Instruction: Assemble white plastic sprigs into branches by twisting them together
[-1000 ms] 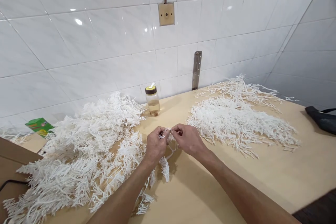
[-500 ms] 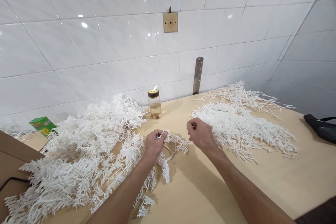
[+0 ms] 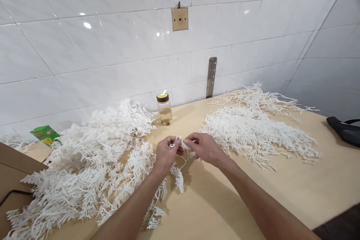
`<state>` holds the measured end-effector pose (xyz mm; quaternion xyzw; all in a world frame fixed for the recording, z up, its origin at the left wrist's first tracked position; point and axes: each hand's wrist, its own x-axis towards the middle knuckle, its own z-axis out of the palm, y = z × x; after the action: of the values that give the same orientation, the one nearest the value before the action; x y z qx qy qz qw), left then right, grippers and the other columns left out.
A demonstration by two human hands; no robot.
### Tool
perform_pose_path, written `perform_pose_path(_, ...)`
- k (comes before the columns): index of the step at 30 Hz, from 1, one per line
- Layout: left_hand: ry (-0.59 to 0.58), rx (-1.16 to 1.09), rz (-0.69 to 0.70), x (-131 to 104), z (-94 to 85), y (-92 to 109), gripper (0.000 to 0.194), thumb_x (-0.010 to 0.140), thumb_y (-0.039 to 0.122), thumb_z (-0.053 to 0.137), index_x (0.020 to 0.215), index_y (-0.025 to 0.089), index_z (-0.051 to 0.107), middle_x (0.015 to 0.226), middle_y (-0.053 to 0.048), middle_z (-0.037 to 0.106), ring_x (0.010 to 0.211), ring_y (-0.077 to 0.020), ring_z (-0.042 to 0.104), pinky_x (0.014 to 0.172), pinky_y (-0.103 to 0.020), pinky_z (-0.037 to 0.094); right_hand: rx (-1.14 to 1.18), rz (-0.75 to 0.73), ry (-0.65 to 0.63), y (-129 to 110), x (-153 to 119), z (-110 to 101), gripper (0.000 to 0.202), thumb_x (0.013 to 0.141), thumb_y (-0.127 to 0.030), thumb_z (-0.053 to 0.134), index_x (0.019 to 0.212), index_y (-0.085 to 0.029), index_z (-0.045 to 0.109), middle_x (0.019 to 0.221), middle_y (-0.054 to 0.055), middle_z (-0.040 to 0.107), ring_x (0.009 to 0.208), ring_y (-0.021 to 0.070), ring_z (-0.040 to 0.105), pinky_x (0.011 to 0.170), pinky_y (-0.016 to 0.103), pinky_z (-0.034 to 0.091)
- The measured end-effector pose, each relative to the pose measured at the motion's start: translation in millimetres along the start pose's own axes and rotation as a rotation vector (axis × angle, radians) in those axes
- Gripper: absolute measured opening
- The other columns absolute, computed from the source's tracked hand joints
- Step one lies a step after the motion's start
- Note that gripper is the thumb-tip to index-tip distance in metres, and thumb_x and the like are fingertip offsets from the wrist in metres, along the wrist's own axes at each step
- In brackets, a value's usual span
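Observation:
My left hand (image 3: 165, 153) is closed in a pinch around a white branched plastic sprig (image 3: 177, 176), whose lower part hangs down toward the table. Close against it, my right hand (image 3: 205, 147) has thumb and forefinger pressed together at the upper end of the same sprig. The fingers partly hide the spot where they meet. To the left lies a large heap of white feathery sprigs (image 3: 107, 150), some reaching under my left forearm. A flatter pile of white sprigs (image 3: 253, 131) spreads beyond my right hand.
A clear bottle with a dark and yellow lid (image 3: 164, 110) stands near the tiled wall. Thin bare stems (image 3: 270, 99) lie at the back right. A green box (image 3: 45, 135) and a brown carton (image 3: 17, 172) sit left; a black object (image 3: 344, 131) lies at the right edge.
My right hand has moved left from beside the right pile to the sprig in my left hand. The fingertips of both hands are now close together. The view has shifted slightly.

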<state>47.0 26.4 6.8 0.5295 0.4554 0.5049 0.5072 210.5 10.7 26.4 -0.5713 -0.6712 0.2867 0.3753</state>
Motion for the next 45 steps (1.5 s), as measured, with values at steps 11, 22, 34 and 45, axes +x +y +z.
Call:
perform_pose_path(11, -0.056, 0.220, 0.076, -1.3, -2.6, 1.4, 0.022, 0.079, 0.038, 0.064, 0.079, 0.016, 0.066, 0.062, -0.002, 0.066, 0.055, -0.0155, 0.063, 0.056, -0.027, 0.053, -0.125, -0.016, 0.041, -10.0, -3.1, 17.0, 0.018, 0.081, -0.025, 0.053, 0.070, -0.020, 0.067, 0.068, 0.000, 0.070, 0.058, 0.0127, 0.058, 0.056, 0.023, 0.039)
perform_pose_path(22, 0.060, 0.460, 0.506, -12.2, -1.0, 3.0, 0.008, 0.071, 0.014, 0.053, 0.074, 0.021, 0.056, 0.067, 0.001, 0.054, 0.065, -0.0148, 0.048, 0.064, -0.026, 0.040, -0.093, 0.236, 0.030, -8.2, 1.7, 25.2, 0.010, 0.074, -0.016, 0.052, 0.070, -0.019, 0.060, 0.058, 0.000, 0.064, 0.048, 0.0137, 0.059, 0.050, 0.024, 0.039)
perform_pose_path(34, 0.010, 0.065, 0.127, -1.5, 0.8, 4.6, 0.028, 0.076, 0.044, 0.068, 0.074, 0.016, 0.063, 0.055, 0.002, 0.058, 0.050, -0.0105, 0.053, 0.052, -0.022, 0.046, -0.352, 0.217, 0.690, 38.3, 10.2, -55.5, 0.018, 0.079, -0.026, 0.061, 0.093, -0.016, 0.064, 0.087, 0.010, 0.068, 0.073, 0.0215, 0.064, 0.076, 0.037, 0.048)
perform_pose_path(45, 0.051, 0.173, 0.156, -1.7, 0.2, 1.8, 0.022, 0.075, 0.039, 0.069, 0.074, 0.017, 0.068, 0.062, -0.001, 0.064, 0.054, -0.0127, 0.058, 0.053, -0.023, 0.048, 0.074, 0.043, -0.043, -10.2, -5.4, 17.0, 0.023, 0.085, -0.035, 0.053, 0.080, -0.020, 0.070, 0.075, 0.000, 0.071, 0.047, 0.0110, 0.057, 0.045, 0.022, 0.042)
